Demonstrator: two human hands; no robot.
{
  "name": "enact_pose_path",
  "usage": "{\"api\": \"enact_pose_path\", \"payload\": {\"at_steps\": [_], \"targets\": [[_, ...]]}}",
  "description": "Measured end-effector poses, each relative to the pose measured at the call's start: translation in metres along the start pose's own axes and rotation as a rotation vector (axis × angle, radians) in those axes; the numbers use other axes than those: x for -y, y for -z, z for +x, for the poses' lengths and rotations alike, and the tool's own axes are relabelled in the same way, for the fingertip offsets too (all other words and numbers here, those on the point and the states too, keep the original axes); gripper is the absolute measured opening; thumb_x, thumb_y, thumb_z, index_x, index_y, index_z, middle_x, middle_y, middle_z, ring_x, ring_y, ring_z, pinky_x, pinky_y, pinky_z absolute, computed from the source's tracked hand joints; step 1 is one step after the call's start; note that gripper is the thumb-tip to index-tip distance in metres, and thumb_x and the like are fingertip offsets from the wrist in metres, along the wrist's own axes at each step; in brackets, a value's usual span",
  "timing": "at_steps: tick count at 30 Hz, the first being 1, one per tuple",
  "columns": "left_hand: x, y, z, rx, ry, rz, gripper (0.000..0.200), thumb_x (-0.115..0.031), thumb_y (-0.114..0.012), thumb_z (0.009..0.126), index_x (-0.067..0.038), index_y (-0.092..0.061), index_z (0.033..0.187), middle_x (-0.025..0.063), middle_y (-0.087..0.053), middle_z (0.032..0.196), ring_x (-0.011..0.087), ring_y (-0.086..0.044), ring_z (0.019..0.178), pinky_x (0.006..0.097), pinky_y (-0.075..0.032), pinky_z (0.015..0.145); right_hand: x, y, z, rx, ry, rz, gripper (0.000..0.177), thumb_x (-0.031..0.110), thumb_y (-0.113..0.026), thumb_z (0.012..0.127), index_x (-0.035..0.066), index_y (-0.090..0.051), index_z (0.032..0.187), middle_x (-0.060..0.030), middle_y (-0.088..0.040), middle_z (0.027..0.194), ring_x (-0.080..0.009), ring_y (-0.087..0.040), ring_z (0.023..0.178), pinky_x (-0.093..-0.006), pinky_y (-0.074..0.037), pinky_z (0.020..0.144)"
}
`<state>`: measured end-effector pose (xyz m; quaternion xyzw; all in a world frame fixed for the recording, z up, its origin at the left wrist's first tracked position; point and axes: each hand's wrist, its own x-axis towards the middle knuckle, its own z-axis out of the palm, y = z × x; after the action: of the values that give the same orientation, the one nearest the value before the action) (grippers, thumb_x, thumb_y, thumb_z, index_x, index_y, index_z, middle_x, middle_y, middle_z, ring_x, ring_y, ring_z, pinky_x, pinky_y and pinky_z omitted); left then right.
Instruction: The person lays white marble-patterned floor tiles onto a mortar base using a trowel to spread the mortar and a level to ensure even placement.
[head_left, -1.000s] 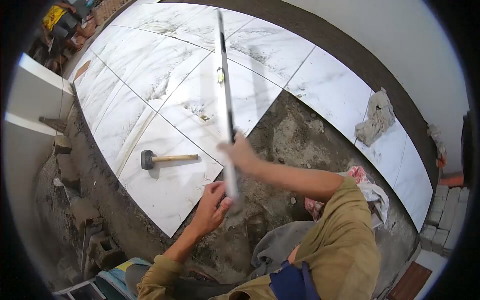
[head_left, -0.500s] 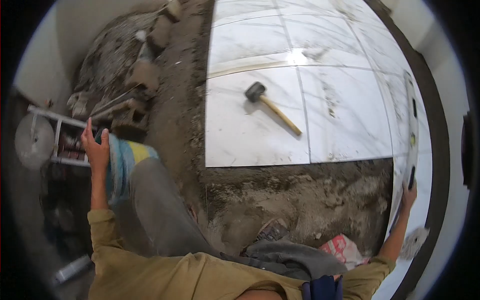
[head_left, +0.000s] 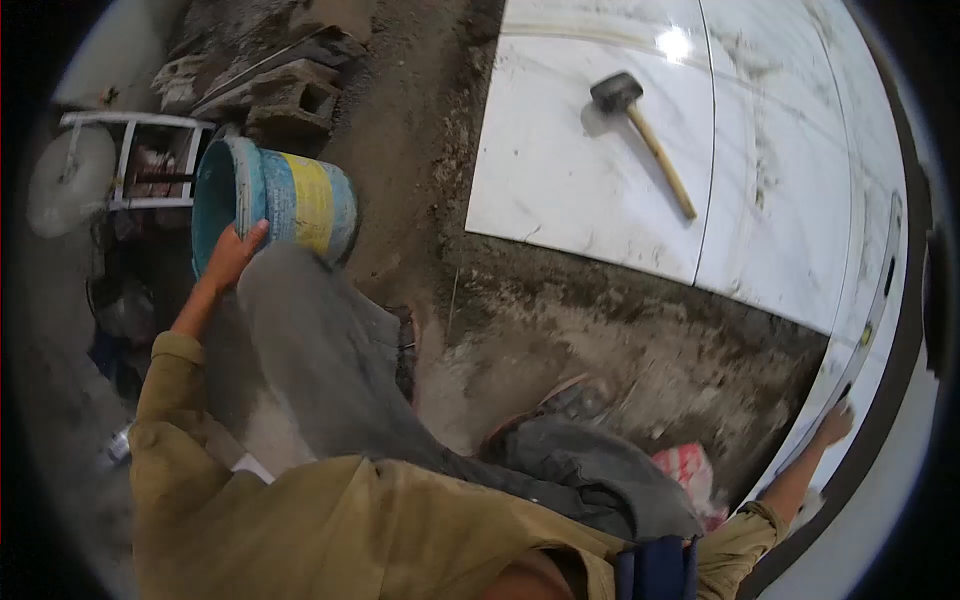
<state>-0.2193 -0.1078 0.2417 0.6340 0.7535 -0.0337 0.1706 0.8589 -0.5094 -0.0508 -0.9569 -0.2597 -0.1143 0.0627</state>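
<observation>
My left hand (head_left: 236, 256) is closed on the lower rim of a blue bucket (head_left: 276, 195) with a yellow label. The bucket lies tipped beside my bent knee, its mouth facing left. Far to the right, my right hand (head_left: 834, 424) is closed at the near end of a long spirit level (head_left: 878, 300). The level lies along the narrow strip of white tiles by the wall; part of my grip on it is hidden. A rubber mallet (head_left: 655, 150) with a black head and wooden handle rests on a large white tile (head_left: 560, 140).
Bare mortar and dirt (head_left: 640, 350) lie between my legs and the tile edge. Broken concrete blocks (head_left: 295, 100) are piled at the upper left, near a white metal frame (head_left: 125, 160). A red and white bag (head_left: 688, 475) sits beside my leg.
My view has turned, with the tiles and mallet shifting right. My left hand, spread beside the bucket earlier, now grips its rim. My right hand stays at the spirit level's near end.
</observation>
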Motion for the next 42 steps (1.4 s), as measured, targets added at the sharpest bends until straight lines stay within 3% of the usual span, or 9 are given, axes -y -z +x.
{"api": "enact_pose_path", "payload": {"at_steps": [5,10,13,15,20,25,32,35,42], "targets": [[0.015,-0.011,0.008,0.007,0.034,0.034,0.055,-0.047,-0.062,0.091,0.006,-0.066,0.104,0.02,-0.07,0.093,0.0302,-0.067,0.086,0.0399,-0.05,0.077,0.239,0.078,-0.104,0.019,0.232,0.397,0.025,0.023,-0.059,0.093,0.004,-0.068,0.106,-0.0134,-0.069,0.097,-0.0275,-0.066,0.093,-0.037,-0.049,0.083],[0.029,-0.009,0.012,-0.049,-0.155,-0.071,0.05,-0.042,-0.062,0.092,0.006,-0.065,0.107,0.0232,-0.069,0.097,0.034,-0.067,0.092,0.0403,-0.049,0.083,0.462,0.156,-0.336,1.034,0.532,0.633,0.025,0.024,-0.062,0.086,0.004,-0.07,0.097,-0.0155,-0.07,0.091,-0.0287,-0.066,0.082,-0.0411,-0.051,0.075],[0.024,-0.006,0.009,-0.011,-0.24,-0.18,0.047,-0.038,-0.062,0.092,0.006,-0.065,0.107,0.0233,-0.069,0.098,0.0353,-0.067,0.094,0.0413,-0.049,0.084,0.52,0.156,-0.495,1.645,0.84,0.537,0.032,0.031,-0.067,0.083,-0.001,-0.069,0.09,-0.0184,-0.069,0.084,-0.0293,-0.066,0.074,-0.0431,-0.052,0.073],[0.036,-0.01,0.017,0.01,-0.279,-0.278,0.045,-0.036,-0.062,0.091,0.006,-0.064,0.107,0.0235,-0.069,0.099,0.0361,-0.066,0.095,0.0419,-0.049,0.084,0.538,0.182,-0.559,2.099,0.379,0.371,0.047,0.028,-0.062,0.088,0.003,-0.055,0.127,-0.0129,-0.068,0.092,-0.0246,-0.065,0.067,-0.0395,-0.056,0.065],[0.055,-0.016,0.029,0.029,-0.372,-0.292,0.037,-0.031,-0.058,0.093,0.005,-0.063,0.101,0.0244,-0.066,0.1,0.0404,-0.062,0.096,0.0464,-0.046,0.085,0.553,0.223,-0.612,2.228,0.446,0.491,0.06,0.028,-0.064,0.089,0.005,-0.043,0.14,-0.0128,-0.067,0.093,-0.0238,-0.065,0.073,-0.0388,-0.057,0.061],[0.067,-0.027,0.039,0.067,-0.496,-0.265,0.042,-0.03,-0.055,0.093,0.012,-0.059,0.102,0.0324,-0.059,0.103,0.0453,-0.055,0.102,0.0507,-0.042,0.09,0.512,0.202,-0.575,1.664,1.323,0.046,0.052,0.022,-0.067,0.084,0.004,-0.055,0.132,-0.0199,-0.068,0.111,-0.0364,-0.068,0.093,-0.043,-0.055,0.08],[0.059,-0.011,0.032,0.203,-0.444,-0.32,0.046,-0.028,-0.057,0.088,0.016,-0.058,0.099,0.0383,-0.059,0.105,0.0494,-0.057,0.105,0.048,-0.044,0.092,0.464,0.49,-0.481,0.549,0.341,0.306,0.026,0.022,-0.066,0.086,-0.003,-0.067,0.095,-0.019,-0.069,0.092,-0.031,-0.067,0.086,-0.039,-0.051,0.079],[0.065,-0.028,0.045,0.18,-0.432,-0.375,0.044,-0.027,-0.058,0.086,0.017,-0.059,0.094,0.0396,-0.061,0.102,0.0493,-0.06,0.104,0.0467,-0.046,0.09,0.42,0.598,-0.492,0.242,0.465,0.123,0.051,0.01,-0.061,0.083,0.003,-0.052,0.133,-0.0225,-0.049,0.137,-0.0362,-0.046,0.127,-0.0435,-0.033,0.109],[0.071,-0.045,0.062,0.221,-0.509,-0.391,0.044,-0.025,-0.058,0.084,0.018,-0.059,0.083,0.0384,-0.063,0.095,0.0463,-0.063,0.101,0.0459,-0.047,0.087,0.396,0.655,-0.7,0.517,0.059,0.14,0.015,0.012,-0.069,0.079,-0.001,-0.066,0.085,-0.0159,-0.065,0.083,-0.0311,-0.062,0.081,-0.039,-0.048,0.076]]}}
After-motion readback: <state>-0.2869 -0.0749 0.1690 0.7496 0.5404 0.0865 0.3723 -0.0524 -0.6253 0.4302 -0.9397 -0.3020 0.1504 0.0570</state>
